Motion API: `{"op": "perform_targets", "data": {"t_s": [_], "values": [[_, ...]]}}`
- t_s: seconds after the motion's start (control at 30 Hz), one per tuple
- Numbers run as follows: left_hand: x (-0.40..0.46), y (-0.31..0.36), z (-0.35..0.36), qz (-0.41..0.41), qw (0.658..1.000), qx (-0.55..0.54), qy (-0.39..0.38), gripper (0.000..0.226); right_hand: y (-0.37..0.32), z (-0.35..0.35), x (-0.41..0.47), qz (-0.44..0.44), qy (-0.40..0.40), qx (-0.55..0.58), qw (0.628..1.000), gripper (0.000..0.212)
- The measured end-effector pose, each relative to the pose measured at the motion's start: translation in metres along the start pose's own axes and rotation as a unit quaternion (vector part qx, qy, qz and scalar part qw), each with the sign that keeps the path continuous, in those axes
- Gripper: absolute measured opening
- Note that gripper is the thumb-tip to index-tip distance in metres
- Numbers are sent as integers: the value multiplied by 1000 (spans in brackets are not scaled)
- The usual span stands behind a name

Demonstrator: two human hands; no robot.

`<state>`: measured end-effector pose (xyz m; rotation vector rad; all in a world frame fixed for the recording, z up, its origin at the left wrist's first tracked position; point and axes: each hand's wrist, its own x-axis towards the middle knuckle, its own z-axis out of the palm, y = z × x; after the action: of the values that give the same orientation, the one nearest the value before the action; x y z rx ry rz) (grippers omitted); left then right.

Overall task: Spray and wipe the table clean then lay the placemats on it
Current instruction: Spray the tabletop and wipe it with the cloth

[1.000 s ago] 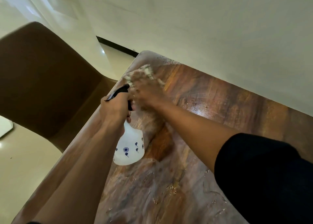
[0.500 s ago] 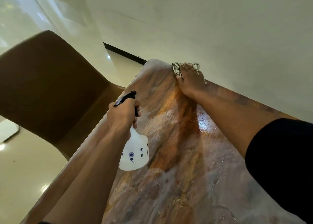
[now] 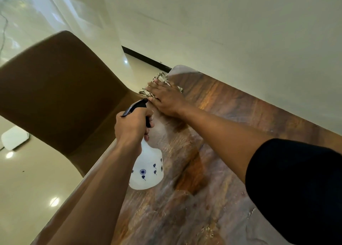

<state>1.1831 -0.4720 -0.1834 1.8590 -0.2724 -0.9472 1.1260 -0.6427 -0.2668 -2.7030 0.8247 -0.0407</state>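
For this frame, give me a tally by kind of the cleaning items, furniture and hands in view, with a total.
Spray bottle: 1, held by the left hand
Cloth: 1, under the right hand
Table: 1
Chair: 1
Hands: 2, the left hand and the right hand
Placemats: 0 in view
Total: 6

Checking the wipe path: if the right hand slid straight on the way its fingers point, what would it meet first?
Probably nothing on the table: the right hand presses the cloth at the edge; beyond lies open floor beside the chair.
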Motion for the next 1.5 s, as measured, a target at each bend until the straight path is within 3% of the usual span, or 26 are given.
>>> {"op": "perform_targets", "data": {"t_s": [0.1, 0.3, 0.43, 0.5, 0.7, 0.83, 0.9, 1.07, 1.17, 1.23, 1.4, 1.5], "values": [[1, -1, 2, -5, 1000, -6, -1, 16, 19, -9, 5, 17, 5, 12, 1000, 55], [3, -10, 7, -12, 1000, -8, -10, 17, 81, -33, 23, 194, 35, 13, 980, 61], [2, -13, 9, -14, 1000, -3, -12, 18, 85, -33, 34, 243, 29, 10, 969, 60], [1, -11, 10, -13, 1000, -3, -13, 18, 78, -32, 29, 220, 35, 2, 975, 59], [-10, 4, 16, -4, 1000, -8, -22, 17, 37, -17, 1, 23, -13, -12, 1000, 57], [-17, 9, 20, 0, 1000, -7, -27, 17, 40, -21, -3, 2, -38, 6, 999, 59], [-18, 9, 19, 0, 1000, -9, -26, 17, 53, -28, 2, 40, -33, 13, 999, 60], [-16, 2, 14, -1, 1000, -8, -26, 18, 88, -34, 8, 242, 42, -1, 969, 62], [-14, -1, 8, -7, 1000, -7, -28, 18, 84, -32, 14, 298, 46, 0, 954, 62], [-12, 0, 4, -6, 1000, -6, -23, 17, 71, -32, 13, 272, 55, -12, 961, 61], [-7, 8, 1, -3, 1000, 5, -29, 14, 41, -26, -16, 74, 18, -35, 996, 59], [-9, 20, 2, -15, 999, -4, -51, 13, 52, -22, -35, 49, 15, -11, 999, 57]]}}
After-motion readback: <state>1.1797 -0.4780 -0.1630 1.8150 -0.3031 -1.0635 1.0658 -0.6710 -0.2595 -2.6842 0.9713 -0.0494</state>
